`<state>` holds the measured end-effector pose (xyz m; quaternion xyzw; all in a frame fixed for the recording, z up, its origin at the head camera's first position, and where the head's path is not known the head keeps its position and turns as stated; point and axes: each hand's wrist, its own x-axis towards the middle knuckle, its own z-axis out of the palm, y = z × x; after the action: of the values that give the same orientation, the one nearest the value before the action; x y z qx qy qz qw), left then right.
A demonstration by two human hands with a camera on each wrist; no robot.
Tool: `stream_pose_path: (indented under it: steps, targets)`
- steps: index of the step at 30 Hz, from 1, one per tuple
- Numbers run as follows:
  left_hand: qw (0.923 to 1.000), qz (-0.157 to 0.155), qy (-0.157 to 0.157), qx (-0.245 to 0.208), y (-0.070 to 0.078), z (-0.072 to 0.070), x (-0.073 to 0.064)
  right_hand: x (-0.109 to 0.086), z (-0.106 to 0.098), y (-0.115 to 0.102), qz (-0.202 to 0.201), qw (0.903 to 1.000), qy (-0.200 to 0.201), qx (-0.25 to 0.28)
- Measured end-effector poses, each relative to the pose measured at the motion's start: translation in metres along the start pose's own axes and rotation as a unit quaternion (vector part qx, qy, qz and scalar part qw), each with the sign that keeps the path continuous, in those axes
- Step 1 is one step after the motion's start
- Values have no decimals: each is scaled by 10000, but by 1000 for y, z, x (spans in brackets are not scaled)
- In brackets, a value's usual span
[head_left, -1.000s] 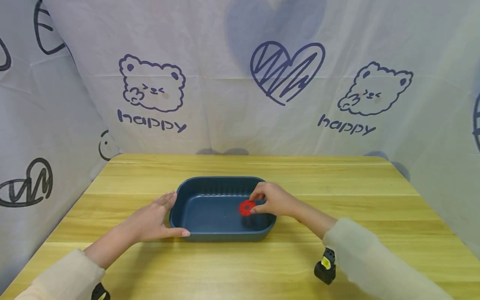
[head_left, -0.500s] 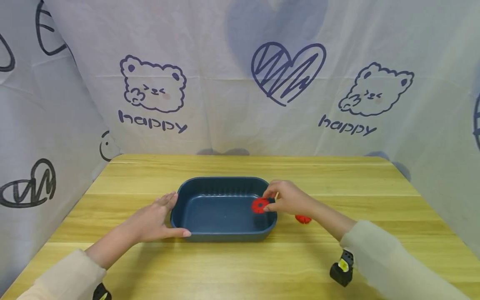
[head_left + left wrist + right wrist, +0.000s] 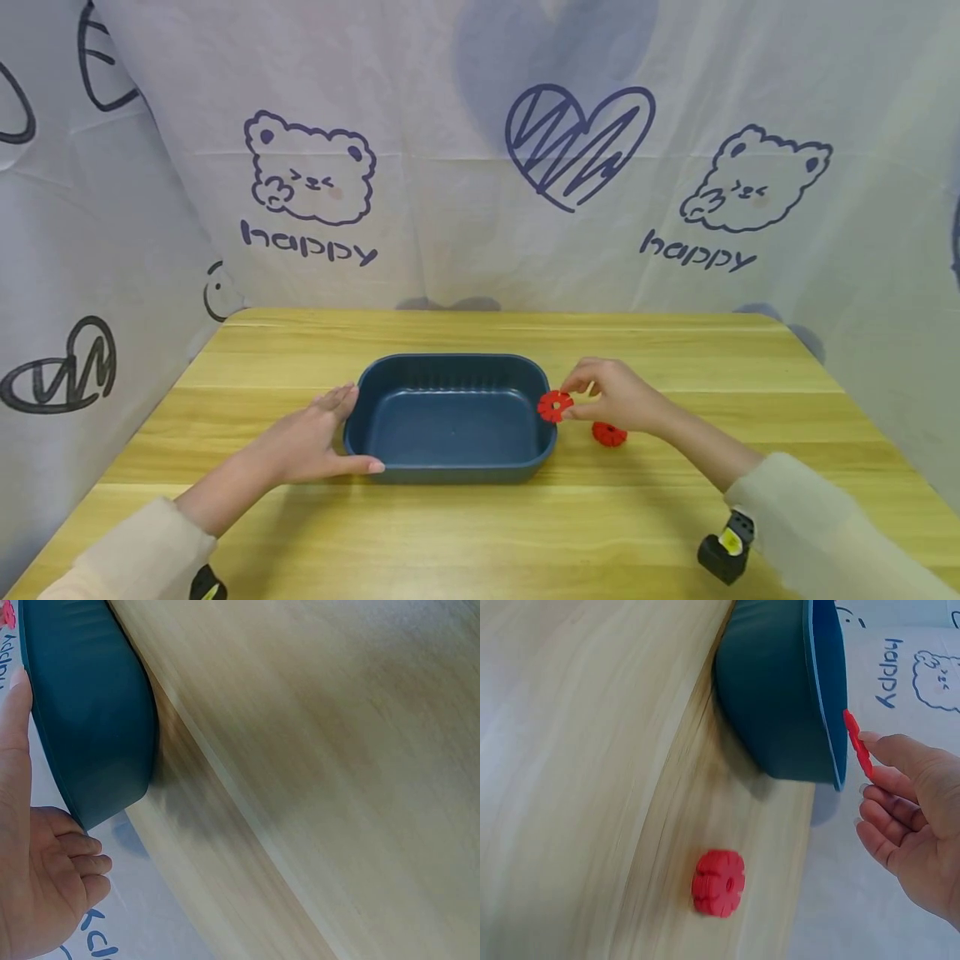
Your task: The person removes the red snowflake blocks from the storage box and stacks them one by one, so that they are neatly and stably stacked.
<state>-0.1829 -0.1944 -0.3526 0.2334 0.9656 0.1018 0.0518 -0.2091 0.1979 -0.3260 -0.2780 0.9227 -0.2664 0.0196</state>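
My right hand (image 3: pixel 622 396) pinches a thin red notched disc (image 3: pixel 556 406) with a hole in its centre, between thumb and fingertips. The disc is just above the right rim of a dark blue basin (image 3: pixel 450 476); in the right wrist view the pinched disc (image 3: pixel 857 742) appears edge-on. On the table right of the basin sits a short stack of similar red discs (image 3: pixel 720 883), partly under the right hand in the head view. My left hand (image 3: pixel 311 442) rests on the basin's left end, thumb along the front rim, fingers extended toward the back. The basin's visible floor is bare.
The basin stands on a wood-grain table (image 3: pixel 450 542). A white printed cloth (image 3: pixel 450 233) hangs behind the table and along its sides. Each sleeve has a black wrist device below it, such as the right one (image 3: pixel 726 550).
My right hand has moved right with the pinched disc, from over the basin's inside to its right rim. The disc stack has come into view from behind the forearm. The left hand stays put.
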Motion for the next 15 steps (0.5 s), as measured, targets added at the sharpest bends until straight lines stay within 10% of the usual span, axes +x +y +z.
stream_pose_path:
  steps: [15]
  targets:
    - [10000, -25, -7, 8, 0, 1, -1, -32, -4, 29, 401, 9987, 279, -145]
